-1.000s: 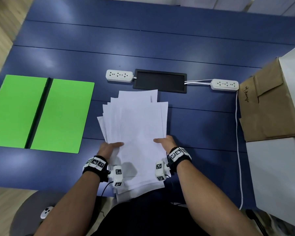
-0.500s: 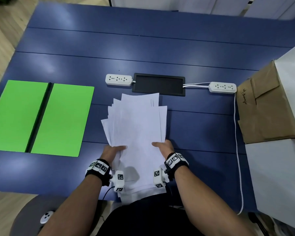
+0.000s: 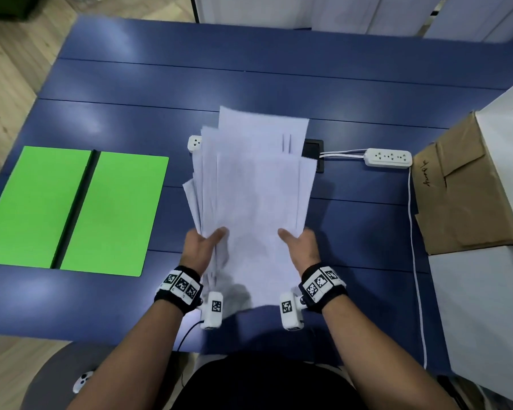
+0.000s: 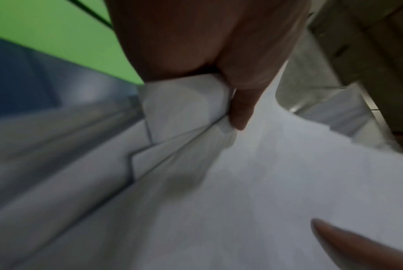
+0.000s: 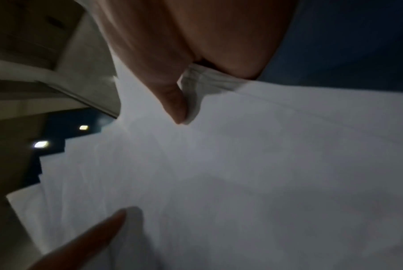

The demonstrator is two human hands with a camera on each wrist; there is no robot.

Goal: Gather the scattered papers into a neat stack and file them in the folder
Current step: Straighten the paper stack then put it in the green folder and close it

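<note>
A fanned bundle of several white papers is held up over the middle of the blue table, its sheets uneven at the top and left. My left hand grips the bundle's left edge, thumb on top. My right hand grips the right edge the same way. The left wrist view shows the papers pinched under the thumb; the right wrist view shows the papers creased under that hand's thumb. The open green folder lies flat at the table's left, a dark spine down its middle.
A white power strip with its cable lies right of the papers, another power strip peeks out at their left, and a black panel is mostly hidden behind them. A brown cardboard box and white boxes crowd the right edge.
Both hands have lifted the bundle off the table and tilted its far end upward, so it now hides most of the black panel and left power strip. The sheets have drawn closer together.
</note>
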